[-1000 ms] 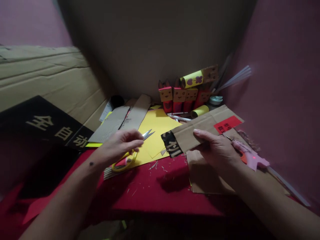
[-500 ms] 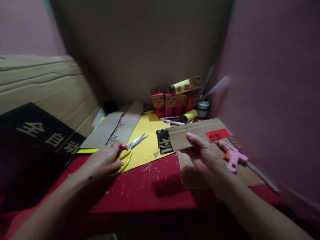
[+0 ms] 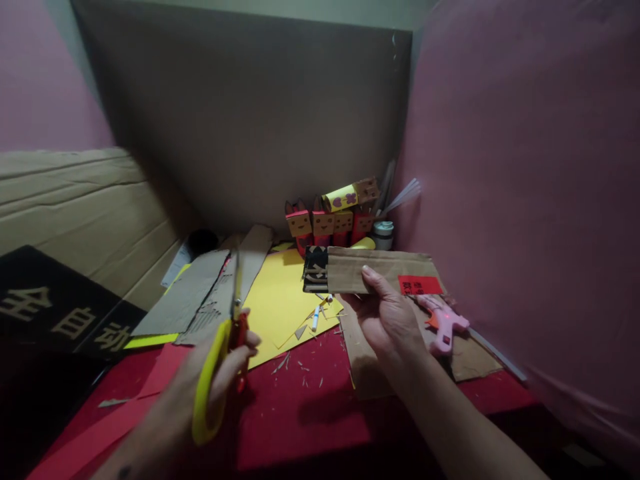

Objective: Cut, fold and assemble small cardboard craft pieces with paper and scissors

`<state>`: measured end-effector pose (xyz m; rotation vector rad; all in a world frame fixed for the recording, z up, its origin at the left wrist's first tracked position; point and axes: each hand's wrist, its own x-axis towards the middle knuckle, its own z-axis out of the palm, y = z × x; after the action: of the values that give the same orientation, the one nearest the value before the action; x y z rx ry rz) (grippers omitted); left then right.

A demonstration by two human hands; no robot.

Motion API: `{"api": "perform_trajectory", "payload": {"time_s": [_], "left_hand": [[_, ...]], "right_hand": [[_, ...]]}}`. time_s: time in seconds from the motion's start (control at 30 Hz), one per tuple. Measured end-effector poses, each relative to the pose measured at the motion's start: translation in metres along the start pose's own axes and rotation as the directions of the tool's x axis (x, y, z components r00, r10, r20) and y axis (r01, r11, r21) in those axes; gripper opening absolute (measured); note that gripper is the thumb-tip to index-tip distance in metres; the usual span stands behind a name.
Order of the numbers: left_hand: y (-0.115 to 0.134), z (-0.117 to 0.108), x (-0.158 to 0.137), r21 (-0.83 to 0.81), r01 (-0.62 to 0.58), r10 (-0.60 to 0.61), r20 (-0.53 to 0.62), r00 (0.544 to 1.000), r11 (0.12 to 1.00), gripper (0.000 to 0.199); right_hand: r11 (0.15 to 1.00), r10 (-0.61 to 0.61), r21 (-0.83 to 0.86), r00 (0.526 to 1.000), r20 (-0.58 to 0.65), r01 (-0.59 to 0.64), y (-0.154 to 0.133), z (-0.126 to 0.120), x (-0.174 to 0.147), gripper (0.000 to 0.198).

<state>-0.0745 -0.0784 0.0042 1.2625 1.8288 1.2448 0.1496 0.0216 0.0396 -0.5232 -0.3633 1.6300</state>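
My left hand point(image 3: 233, 363) is closed on a pair of scissors point(image 3: 213, 390) with one yellow and one red handle loop; the blades point up and away and are smeared by motion. Held in my right hand point(image 3: 393, 320) is a flat strip of brown cardboard point(image 3: 350, 270), thumb on top and fingers beneath. The strip has a black printed end on the left and a red label point(image 3: 419, 285) on the right. Under it lie a yellow sheet point(image 3: 273, 300) and another piece of cardboard point(image 3: 373, 377).
A pink glue gun point(image 3: 445, 327) with a lit red light rests right of my right hand. Several cardboard-faced tube figures point(image 3: 323, 227) stand at the back beside a small lidded jar point(image 3: 383, 235). Grey cardboard point(image 3: 185, 300) lies left on the red table cover point(image 3: 285, 420), among scraps.
My left hand has lifted the scissors off the yellow sheet and turned them blades up. A white marker shows on the sheet. The view has shifted; my right hand still grips the strip.
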Motion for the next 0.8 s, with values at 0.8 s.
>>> {"api": "perform_trajectory", "payload": {"time_s": [0.8], "left_hand": [[0.047, 0.078, -0.029, 0.048, -0.12, 0.1, 0.294, 0.95, 0.992, 0.035]], "right_hand": [[0.993, -0.12, 0.021, 0.991, 0.051, 0.119, 0.012, 0.005, 0.009, 0.021]]}}
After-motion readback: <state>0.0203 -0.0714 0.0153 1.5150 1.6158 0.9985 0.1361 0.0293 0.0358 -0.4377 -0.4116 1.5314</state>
